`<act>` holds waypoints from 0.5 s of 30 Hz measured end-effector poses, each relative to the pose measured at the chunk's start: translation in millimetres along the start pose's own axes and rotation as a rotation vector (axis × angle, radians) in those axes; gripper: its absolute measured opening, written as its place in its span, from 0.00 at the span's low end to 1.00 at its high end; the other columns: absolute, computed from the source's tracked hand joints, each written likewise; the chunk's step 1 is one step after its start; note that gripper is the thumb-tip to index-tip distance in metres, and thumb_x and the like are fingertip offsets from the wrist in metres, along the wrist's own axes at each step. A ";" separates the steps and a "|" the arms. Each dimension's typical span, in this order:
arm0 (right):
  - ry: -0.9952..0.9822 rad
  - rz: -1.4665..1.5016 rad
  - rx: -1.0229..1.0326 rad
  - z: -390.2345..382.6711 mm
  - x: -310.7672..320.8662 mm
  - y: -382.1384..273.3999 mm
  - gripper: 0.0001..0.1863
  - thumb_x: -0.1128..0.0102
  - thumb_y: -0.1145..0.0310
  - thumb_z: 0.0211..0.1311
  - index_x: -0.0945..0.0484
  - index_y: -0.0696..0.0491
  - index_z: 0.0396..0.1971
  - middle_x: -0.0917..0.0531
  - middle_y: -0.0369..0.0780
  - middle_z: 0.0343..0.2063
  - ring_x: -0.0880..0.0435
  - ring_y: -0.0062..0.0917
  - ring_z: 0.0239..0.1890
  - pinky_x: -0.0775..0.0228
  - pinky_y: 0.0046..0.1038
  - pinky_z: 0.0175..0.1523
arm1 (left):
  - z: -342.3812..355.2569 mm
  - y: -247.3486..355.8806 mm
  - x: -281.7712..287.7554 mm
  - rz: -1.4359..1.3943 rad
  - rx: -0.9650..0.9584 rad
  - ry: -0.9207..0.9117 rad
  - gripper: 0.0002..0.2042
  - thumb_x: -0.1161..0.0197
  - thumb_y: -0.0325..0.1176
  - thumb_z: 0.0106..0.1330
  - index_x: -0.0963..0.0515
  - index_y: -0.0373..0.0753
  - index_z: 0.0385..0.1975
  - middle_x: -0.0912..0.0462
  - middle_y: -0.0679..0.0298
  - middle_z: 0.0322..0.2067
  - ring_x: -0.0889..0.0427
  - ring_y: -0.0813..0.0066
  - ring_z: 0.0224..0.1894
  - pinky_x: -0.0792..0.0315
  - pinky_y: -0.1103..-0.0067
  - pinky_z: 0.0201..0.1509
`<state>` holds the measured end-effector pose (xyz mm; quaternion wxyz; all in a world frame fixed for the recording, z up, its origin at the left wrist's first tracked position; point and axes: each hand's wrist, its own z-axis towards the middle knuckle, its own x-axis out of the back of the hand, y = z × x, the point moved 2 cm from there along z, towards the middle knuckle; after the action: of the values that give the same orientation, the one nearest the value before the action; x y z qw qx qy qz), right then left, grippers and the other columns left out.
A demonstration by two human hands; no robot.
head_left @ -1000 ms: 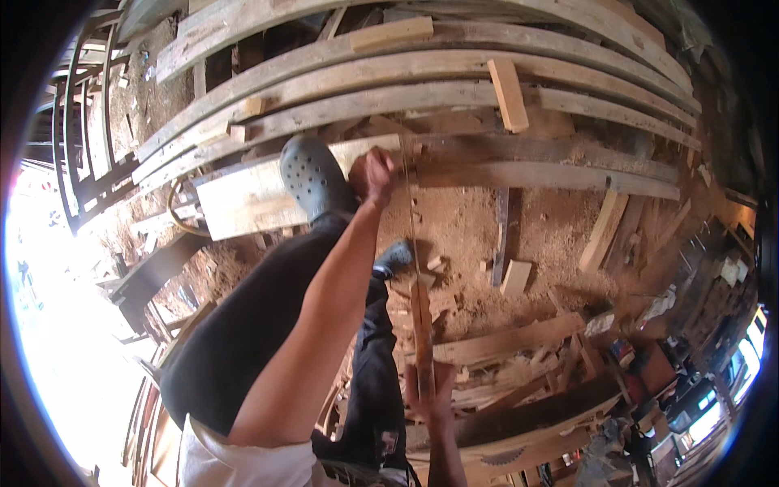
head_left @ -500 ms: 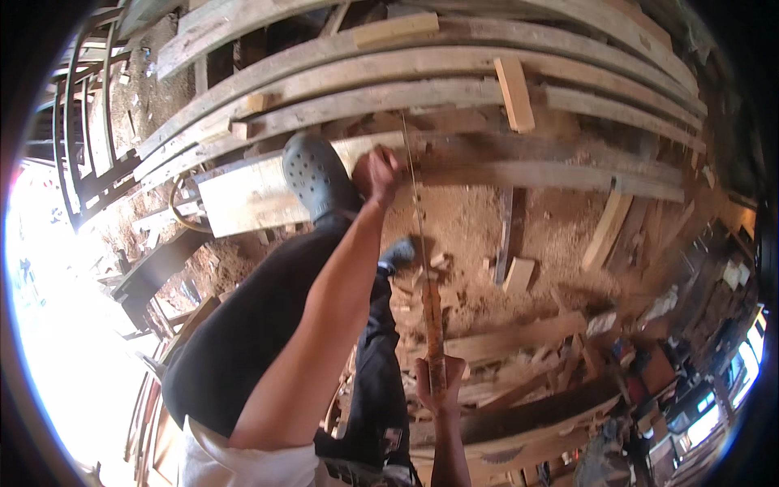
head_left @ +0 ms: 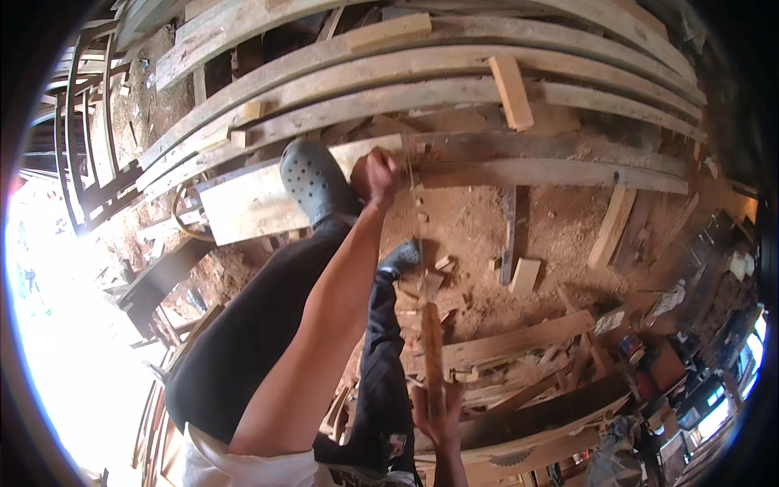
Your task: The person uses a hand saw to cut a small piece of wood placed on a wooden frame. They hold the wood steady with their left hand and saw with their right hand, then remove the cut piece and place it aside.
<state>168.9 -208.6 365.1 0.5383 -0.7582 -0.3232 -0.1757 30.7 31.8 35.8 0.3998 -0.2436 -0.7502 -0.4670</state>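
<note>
My left hand (head_left: pixel 376 176) is closed on the pale wooden board (head_left: pixel 251 201), close to its right end. My left foot, in a grey clog (head_left: pixel 310 180), presses on the same board. My right hand (head_left: pixel 438 412), low in the view, is wrapped around the handle of a handsaw (head_left: pixel 432 349). Its thin blade is seen nearly edge-on and blurred, running up to the board's right end beside my left hand. The fingers under the board's edge are partly hidden.
Long timber beams (head_left: pixel 389 65) lie side by side beyond the board, with a short wood block (head_left: pixel 510 93) across them. My other clog (head_left: pixel 400 258) is on the dirt floor among wood offcuts (head_left: pixel 525 276). More planks (head_left: pixel 519 337) lie at lower right.
My right hand and the handsaw have moved down, toward me. My left hand and left foot stay on the board in nearly the same place.
</note>
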 end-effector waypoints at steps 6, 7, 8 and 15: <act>0.046 -0.170 0.036 -2.1 -2.6 1.0 0.10 0.42 0.78 0.59 0.23 0.59 0.41 0.31 0.40 0.20 0.33 0.26 0.17 0.43 0.30 0.25 | 3.4 -6.6 -13.4 -0.035 0.079 -0.022 0.11 0.45 0.42 0.59 0.17 0.45 0.28 0.16 0.53 0.28 0.17 0.49 0.33 0.25 0.61 0.37; 0.108 -0.164 0.112 2.8 -6.7 4.2 0.12 0.41 0.78 0.59 0.23 0.60 0.43 0.32 0.39 0.17 0.34 0.25 0.15 0.45 0.29 0.22 | 2.8 -6.8 -12.9 -0.065 0.060 -0.037 0.11 0.45 0.42 0.59 0.17 0.46 0.27 0.16 0.54 0.28 0.17 0.50 0.33 0.25 0.61 0.38; 0.122 0.030 0.008 4.7 -6.5 7.1 0.12 0.41 0.79 0.58 0.23 0.59 0.43 0.31 0.39 0.18 0.33 0.25 0.17 0.43 0.30 0.23 | 1.9 -5.0 -11.8 -0.060 0.023 0.006 0.11 0.45 0.41 0.59 0.17 0.46 0.27 0.16 0.54 0.28 0.17 0.50 0.33 0.25 0.61 0.38; 0.022 0.161 -0.280 -33.1 12.0 -6.2 0.17 0.36 0.80 0.54 0.25 0.59 0.46 0.29 0.43 0.34 0.26 0.33 0.32 0.32 0.33 0.36 | -3.5 2.6 1.9 0.053 0.035 0.020 0.12 0.45 0.42 0.59 0.17 0.45 0.28 0.16 0.53 0.29 0.17 0.48 0.34 0.25 0.59 0.38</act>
<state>176.1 -234.5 388.8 0.4434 -0.8473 -0.2279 -0.1834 32.8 29.7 39.6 0.4238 -0.2519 -0.7474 -0.4455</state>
